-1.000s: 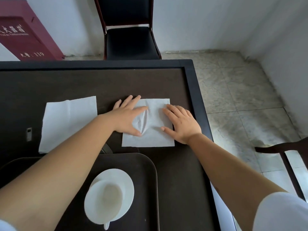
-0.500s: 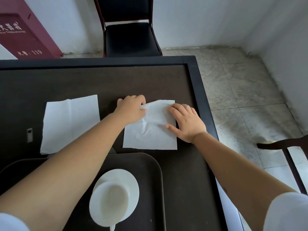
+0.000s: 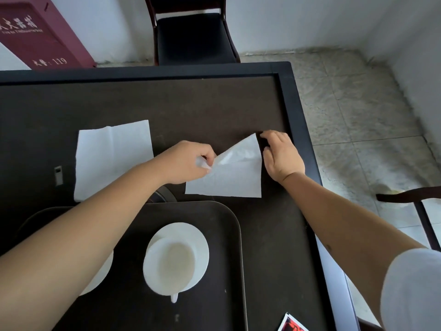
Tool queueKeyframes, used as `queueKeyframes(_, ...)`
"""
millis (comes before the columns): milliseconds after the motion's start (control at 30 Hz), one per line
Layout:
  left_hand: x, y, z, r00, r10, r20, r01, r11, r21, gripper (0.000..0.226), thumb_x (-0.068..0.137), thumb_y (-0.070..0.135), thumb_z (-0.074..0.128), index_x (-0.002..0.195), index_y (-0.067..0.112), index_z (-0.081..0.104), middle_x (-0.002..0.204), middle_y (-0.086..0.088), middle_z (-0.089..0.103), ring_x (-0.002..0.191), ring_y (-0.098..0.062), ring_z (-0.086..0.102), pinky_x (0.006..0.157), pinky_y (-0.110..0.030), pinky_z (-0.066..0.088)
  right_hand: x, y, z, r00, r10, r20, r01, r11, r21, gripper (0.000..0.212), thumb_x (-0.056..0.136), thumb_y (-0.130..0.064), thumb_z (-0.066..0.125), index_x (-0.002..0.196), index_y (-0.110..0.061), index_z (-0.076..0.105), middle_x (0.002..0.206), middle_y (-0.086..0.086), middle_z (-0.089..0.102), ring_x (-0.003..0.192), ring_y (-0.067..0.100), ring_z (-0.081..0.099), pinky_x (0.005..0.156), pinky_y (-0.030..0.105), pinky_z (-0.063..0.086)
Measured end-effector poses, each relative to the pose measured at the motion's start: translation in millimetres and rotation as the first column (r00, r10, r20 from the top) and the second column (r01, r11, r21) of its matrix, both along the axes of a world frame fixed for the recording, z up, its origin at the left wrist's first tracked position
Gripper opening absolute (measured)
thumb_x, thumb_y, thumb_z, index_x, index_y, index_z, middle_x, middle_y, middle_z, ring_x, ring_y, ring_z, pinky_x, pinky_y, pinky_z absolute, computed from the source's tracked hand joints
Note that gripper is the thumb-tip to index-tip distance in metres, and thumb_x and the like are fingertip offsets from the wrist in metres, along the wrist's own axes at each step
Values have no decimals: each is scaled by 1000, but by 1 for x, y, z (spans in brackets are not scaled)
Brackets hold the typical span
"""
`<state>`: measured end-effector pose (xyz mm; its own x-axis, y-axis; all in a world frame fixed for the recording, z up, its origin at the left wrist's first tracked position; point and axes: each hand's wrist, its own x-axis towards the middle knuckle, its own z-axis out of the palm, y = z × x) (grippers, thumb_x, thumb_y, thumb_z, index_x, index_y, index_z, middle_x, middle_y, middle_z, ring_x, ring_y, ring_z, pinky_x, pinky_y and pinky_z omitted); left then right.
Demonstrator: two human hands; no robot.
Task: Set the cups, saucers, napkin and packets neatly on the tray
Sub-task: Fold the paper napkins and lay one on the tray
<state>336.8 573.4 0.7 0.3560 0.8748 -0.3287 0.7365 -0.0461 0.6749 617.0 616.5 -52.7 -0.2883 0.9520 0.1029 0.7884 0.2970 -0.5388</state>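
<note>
Mid-frame, the left hand (image 3: 188, 162) pinches the napkin (image 3: 229, 177) corner, folding toward the right hand (image 3: 281, 156), seemingly pinning its right edge.

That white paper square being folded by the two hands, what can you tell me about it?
The napkin being folded is thin, white, slightly crinkled tissue paper. It lies on the dark table, just beyond the tray and right of a second, flat napkin. Its near edge rests flat; the far left corner is turned over, leaving a diagonal fold that rises to a point at the far right. The left hand pinches the turned corner, while the right hand touches the right edge with curled fingers.
</note>
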Motion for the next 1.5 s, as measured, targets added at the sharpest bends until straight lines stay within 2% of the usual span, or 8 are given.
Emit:
queueKeyframes(133,3,-20,0,977,-208,-50,210,976,48,9,81,52,58,83,46,53,111,18,63,110,-6,53,102,-34,34,0,1,-3,998,37,49,-37,999,11,37,93,-24,43,119,-6,63,132,8,58,127,26,43,102,41,42)
queueKeyframes(233,9,-23,-6,994,-37,102,31,998,58,27,85,53,51,95,30,62,107,14,64,107,-9,55,97,-39,42,-1,2,-3,989,77,130,-76,997,-10,51,92,-48,46,124,-11,61,136,6,54,129,24,39,106,40,38)
queueKeyframes(467,22,-6,-35,905,76,-418,28,971,239,36,93,32,55,128,24,53,126,2,55,116,-23,48,91,-42,40,0,1,-4,944,192,269,-202,979,10,68,79,-65,54,129,-19,56,142,2,47,130,27,36,103,47,33)
queueKeyframes(733,25,-6,-16,953,146,-264,-127,988,87,14,89,24,55,77,29,52,81,9,55,74,-14,54,68,-35,46,0,0,3,951,208,230,-202,978,-50,62,87,-64,39,131,-24,57,143,-1,49,131,24,36,104,44,31)
queueKeyframes(967,20,-40,36,974,198,-109,-188,977,98,14,92,30,56,79,34,54,78,9,59,66,-12,57,53,-21,39,-2,-45,41,960,69,-270,-149,947,-286,55,75,-54,69,124,-32,60,111,-12,67,111,5,57,97,35,47)
queueKeyframes(1133,12,-71,82,975,209,-81,-199,973,119,14,95,35,54,82,35,51,73,10,58,60,-12,57,47,-18,39,-16,-83,82,958,121,-261,-168,972,-164,69,69,-58,74,129,-33,53,106,-22,63,108,5,54,87,25,44)
queueKeyframes(1267,0,-100,122,978,204,-49,-197,972,125,14,94,36,55,80,35,51,70,9,58,63,-11,55,53,-23,39,-28,-118,115,950,109,-292,-121,992,-24,25,81,-26,78,104,-24,69,90,-22,64,98,15,60,82,19,45)
queueKeyframes(1500,-17,-172,176,994,110,-9,-109,991,80,11,89,34,59,79,36,54,81,14,60,72,-7,56,62,-29,47,-60,-200,170,974,227,-24,-224,972,76,75,71,-57,74,132,-20,52,132,-5,58,124,16,44,95,30,41)
